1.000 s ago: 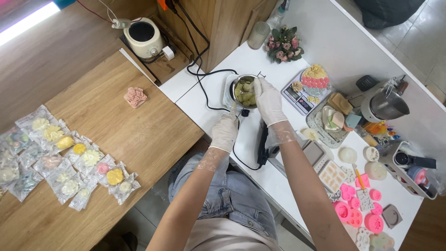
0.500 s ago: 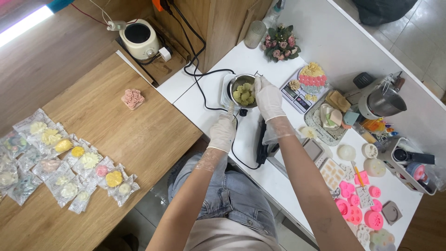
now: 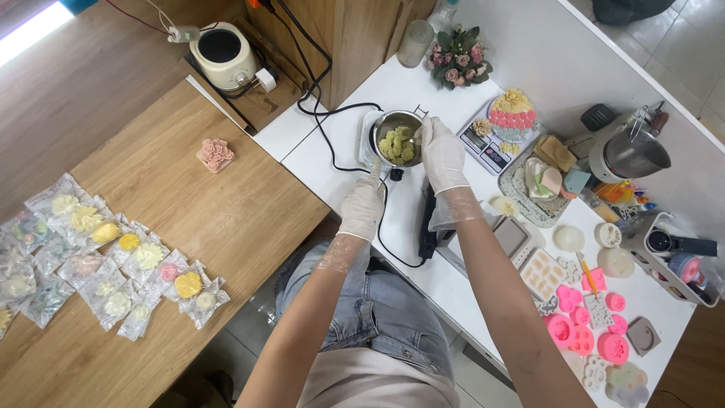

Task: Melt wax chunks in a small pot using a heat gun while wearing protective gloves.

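A small metal pot (image 3: pixel 381 125) holding yellow-green lumps (image 3: pixel 398 143) stands on the white table (image 3: pixel 332 147). My gloved left hand (image 3: pixel 362 208) grips the pot's handle, just below the pot. At the pot's right rim, my gloved right hand (image 3: pixel 442 155) pinches a thin stick whose tip reaches into the lumps. A black cable (image 3: pixel 343 109) runs from the pot's base toward the back.
A cream melting pot (image 3: pixel 221 53) sits at the back left. Bagged shaped pieces (image 3: pixel 113 261) and a pink flower piece (image 3: pixel 214 153) lie on the wooden table. Right of my arms: a scale (image 3: pixel 487 147) bearing a plate, pink moulds (image 3: pixel 578 321), a steel kettle (image 3: pixel 630 151), a flower bunch (image 3: pixel 457 57).
Both hands stay at the pot. The right hand has shifted slightly at the rim with the stick in the lumps.
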